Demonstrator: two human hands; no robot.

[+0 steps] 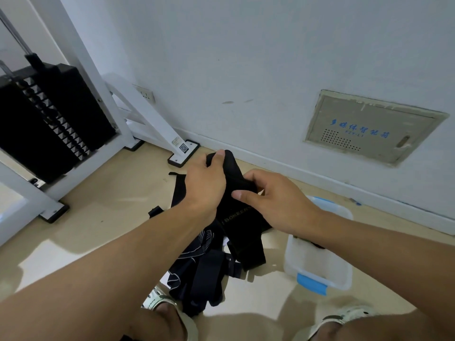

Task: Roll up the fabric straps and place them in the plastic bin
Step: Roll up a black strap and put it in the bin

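A black strap (pixel 237 212) is held up above the floor, gripped by both hands: the left hand (pixel 205 184) curls round its top end, the right hand (pixel 275 200) pinches its middle. More straps (pixel 197 274) lie heaped below, the bin (pixel 320 262) just beside them on the right.

- Black fabric strap (pixel 237 212): wide, dark, with faint lettering across it; held up at frame centre, its upper end bunched, its lower part hanging toward the floor.
- Pile of straps (pixel 197 274): more black straps, some with pale stitch lines, lying loose and tangled on the floor, lower centre.
- Plastic bin (pixel 320 264): translucent white with blue clips on its near and far ends; on the floor, lower right, just beside the pile.
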